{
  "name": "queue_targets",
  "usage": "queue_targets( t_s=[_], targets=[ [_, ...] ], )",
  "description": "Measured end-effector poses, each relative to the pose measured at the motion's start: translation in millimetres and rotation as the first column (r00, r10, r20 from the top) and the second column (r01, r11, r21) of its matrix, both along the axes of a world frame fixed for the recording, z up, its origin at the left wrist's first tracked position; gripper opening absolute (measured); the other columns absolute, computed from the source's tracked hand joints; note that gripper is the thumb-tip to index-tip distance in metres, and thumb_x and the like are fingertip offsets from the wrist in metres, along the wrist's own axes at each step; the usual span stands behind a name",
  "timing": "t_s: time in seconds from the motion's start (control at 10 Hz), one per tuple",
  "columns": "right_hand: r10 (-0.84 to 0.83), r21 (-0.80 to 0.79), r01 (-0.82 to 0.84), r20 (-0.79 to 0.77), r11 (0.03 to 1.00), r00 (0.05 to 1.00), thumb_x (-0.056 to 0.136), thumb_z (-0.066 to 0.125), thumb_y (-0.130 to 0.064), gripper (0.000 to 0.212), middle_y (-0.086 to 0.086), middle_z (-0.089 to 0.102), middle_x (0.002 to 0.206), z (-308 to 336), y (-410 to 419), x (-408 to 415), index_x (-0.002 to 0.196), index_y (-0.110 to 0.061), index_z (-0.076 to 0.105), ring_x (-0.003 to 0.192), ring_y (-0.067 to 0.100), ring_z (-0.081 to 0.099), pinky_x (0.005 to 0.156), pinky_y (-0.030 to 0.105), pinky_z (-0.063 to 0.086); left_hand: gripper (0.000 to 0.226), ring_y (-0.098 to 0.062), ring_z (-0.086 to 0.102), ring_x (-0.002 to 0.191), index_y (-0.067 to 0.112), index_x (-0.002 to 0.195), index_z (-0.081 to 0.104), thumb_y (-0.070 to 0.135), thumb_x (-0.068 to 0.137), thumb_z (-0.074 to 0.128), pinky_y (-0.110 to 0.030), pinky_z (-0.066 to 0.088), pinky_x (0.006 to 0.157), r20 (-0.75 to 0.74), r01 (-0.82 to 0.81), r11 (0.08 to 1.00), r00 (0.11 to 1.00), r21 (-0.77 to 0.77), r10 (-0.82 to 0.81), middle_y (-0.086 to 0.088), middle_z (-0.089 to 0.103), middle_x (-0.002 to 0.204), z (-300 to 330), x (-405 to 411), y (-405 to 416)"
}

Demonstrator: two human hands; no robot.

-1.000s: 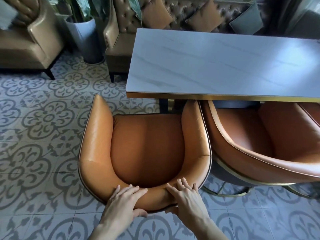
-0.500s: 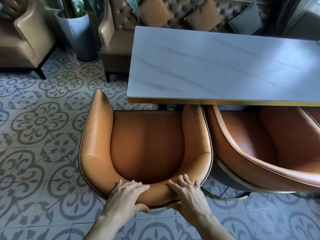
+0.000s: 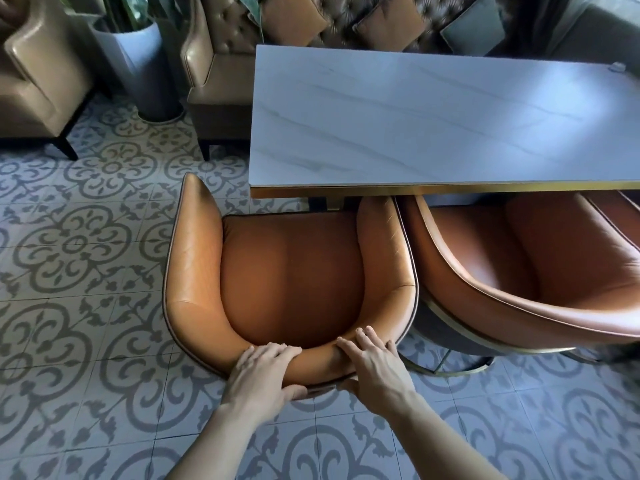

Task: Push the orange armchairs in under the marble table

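Observation:
An orange leather armchair (image 3: 291,271) stands at the left corner of the marble table (image 3: 433,126), which has a gold edge. Its right arm tip reaches under the table edge; its left arm stands clear, beyond the table's left end. My left hand (image 3: 263,372) and my right hand (image 3: 374,365) both grip the top of its backrest, fingers over the rim and thumbs behind. A second orange armchair (image 3: 533,271) sits close on the right, its front tucked under the table.
Patterned floor tiles (image 3: 79,306) spread to the left and behind me. A tan armchair (image 3: 38,74) and a grey planter (image 3: 138,67) stand at the far left. A tufted brown sofa (image 3: 221,81) with cushions runs behind the table.
The left armchair has slid forward towards the table with both hands on its backrest; its right arm tip has gone further under the edge.

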State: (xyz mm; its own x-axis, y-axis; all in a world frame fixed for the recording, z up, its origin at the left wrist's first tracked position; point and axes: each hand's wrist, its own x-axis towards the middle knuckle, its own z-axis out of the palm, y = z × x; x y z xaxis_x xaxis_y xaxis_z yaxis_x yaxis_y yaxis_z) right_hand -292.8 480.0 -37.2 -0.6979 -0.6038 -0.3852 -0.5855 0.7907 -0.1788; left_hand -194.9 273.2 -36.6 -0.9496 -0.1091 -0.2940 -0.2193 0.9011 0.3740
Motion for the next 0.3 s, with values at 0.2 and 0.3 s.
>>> queue_targets(
  t_s=[0.2, 0.3],
  targets=[
    [-0.099, -0.060, 0.102, 0.052, 0.993, 0.994, 0.095, 0.070, -0.045, 0.060, 0.006, 0.050, 0.138, 32, 5, 17, 0.146, -0.025, 0.046, 0.134, 0.030, 0.044, 0.103, 0.047, 0.049, 0.051, -0.013, 0.042, 0.129, 0.036, 0.140, 0.042, 0.050, 0.093, 0.057, -0.033, 0.035, 0.105, 0.046, -0.023, 1.000, 0.999, -0.014, 0.024, 0.013, 0.049, 0.139, 29, 9, -8],
    [-0.168, -0.017, 0.170, 0.090, 0.985, 0.982, 0.098, 0.066, -0.046, 0.062, 0.007, 0.056, 0.135, 52, 9, 23, 0.151, -0.026, 0.042, 0.127, 0.029, 0.053, 0.099, 0.043, 0.050, 0.051, -0.015, 0.044, 0.129, 0.037, 0.139, 0.043, 0.052, 0.092, 0.057, -0.036, 0.038, 0.103, 0.107, -0.033, 0.999, 0.994, -0.004, 0.033, 0.011, 0.050, 0.139, 44, 18, -18]
  ],
)
